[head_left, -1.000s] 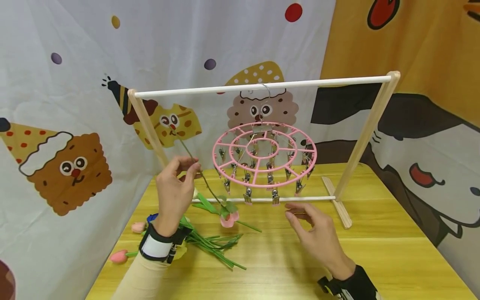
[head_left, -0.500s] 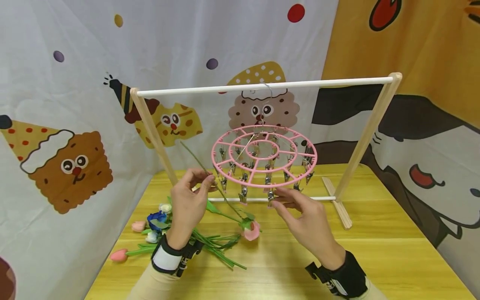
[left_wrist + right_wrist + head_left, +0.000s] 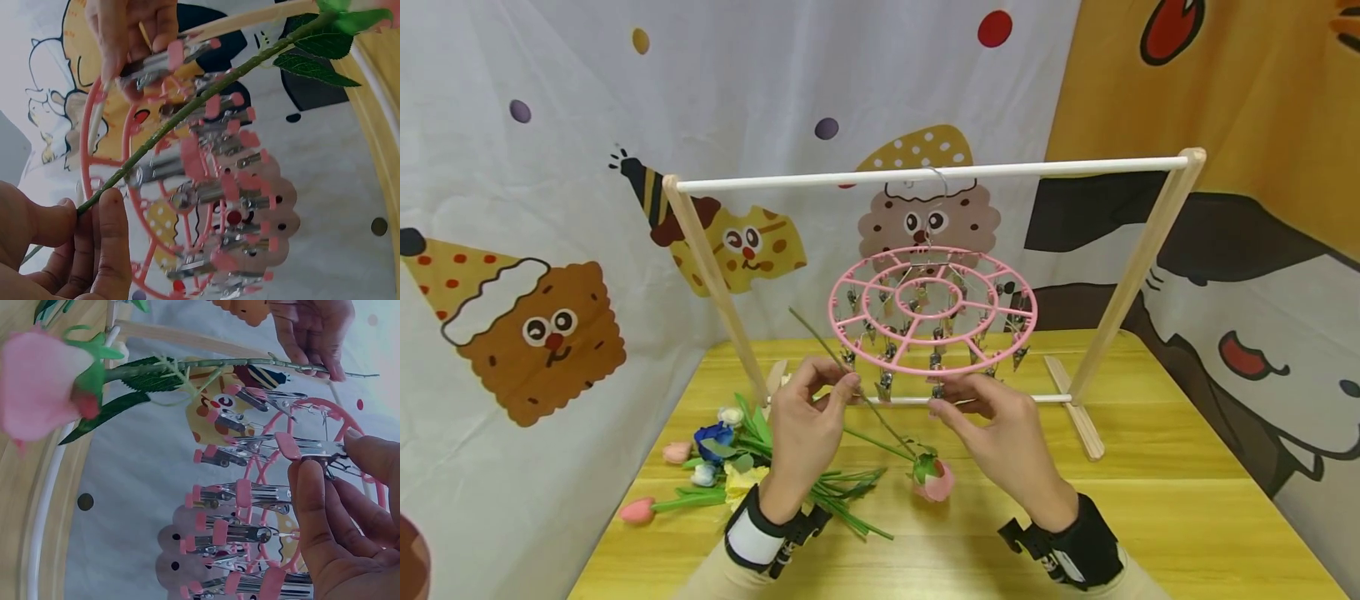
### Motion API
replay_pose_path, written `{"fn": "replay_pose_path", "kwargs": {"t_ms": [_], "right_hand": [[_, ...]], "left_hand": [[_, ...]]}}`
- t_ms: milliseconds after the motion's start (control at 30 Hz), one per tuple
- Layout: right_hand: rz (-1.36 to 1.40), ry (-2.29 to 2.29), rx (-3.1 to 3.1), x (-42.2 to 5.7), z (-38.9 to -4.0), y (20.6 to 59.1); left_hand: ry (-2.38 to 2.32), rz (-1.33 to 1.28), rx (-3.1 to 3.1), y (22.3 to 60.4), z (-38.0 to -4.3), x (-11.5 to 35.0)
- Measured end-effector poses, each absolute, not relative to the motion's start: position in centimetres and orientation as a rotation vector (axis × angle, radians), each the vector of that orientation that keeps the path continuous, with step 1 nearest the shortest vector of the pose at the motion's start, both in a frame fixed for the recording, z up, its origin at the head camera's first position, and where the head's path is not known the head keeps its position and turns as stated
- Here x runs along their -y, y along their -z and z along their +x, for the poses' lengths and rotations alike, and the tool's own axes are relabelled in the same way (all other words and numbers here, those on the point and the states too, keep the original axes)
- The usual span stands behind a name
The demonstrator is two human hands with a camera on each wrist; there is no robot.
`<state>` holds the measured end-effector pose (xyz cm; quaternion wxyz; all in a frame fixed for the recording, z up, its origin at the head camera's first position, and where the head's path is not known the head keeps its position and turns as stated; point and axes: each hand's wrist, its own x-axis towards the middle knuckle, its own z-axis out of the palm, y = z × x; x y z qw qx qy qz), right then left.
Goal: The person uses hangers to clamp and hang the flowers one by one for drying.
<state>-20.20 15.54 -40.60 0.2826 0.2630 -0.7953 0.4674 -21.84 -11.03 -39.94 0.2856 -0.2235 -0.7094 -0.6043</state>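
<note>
My left hand (image 3: 805,433) pinches the stem (image 3: 187,111) of a pink artificial rose (image 3: 936,483) between thumb and fingers. The stem slants, with the bloom low on the right and the bare end up on the left. From a pink round clip hanger (image 3: 910,370) dangle several metal clips with pink tips. Under the hanger's front edge, my right hand (image 3: 1011,442) pinches one clip (image 3: 312,447) with its thumb and fingers. In the right wrist view, the rose's bloom is on the far side of that clip's pink tips, apart from them.
A rack with a white top bar (image 3: 820,177) and wooden legs (image 3: 715,283) carries the hanger. Left on the wooden table lie artificial flowers, among them a blue rose (image 3: 713,437), a pink tulip (image 3: 637,510) and a yellow flower (image 3: 743,485). A printed cloth backs everything.
My left hand has moved right and down, bringing the rose toward the middle. My right hand has moved up and left from beside the hanger and now grips a front clip.
</note>
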Motion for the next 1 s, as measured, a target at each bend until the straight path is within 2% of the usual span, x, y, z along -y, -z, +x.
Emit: {"fn": "replay_pose_path", "kwargs": {"t_ms": [1000], "right_hand": [[0.596,-1.275,2.207,-14.6,-20.9,40.2]], "left_hand": [[1.697,-0.692,1.859,40.4,-21.3,7.5]]}}
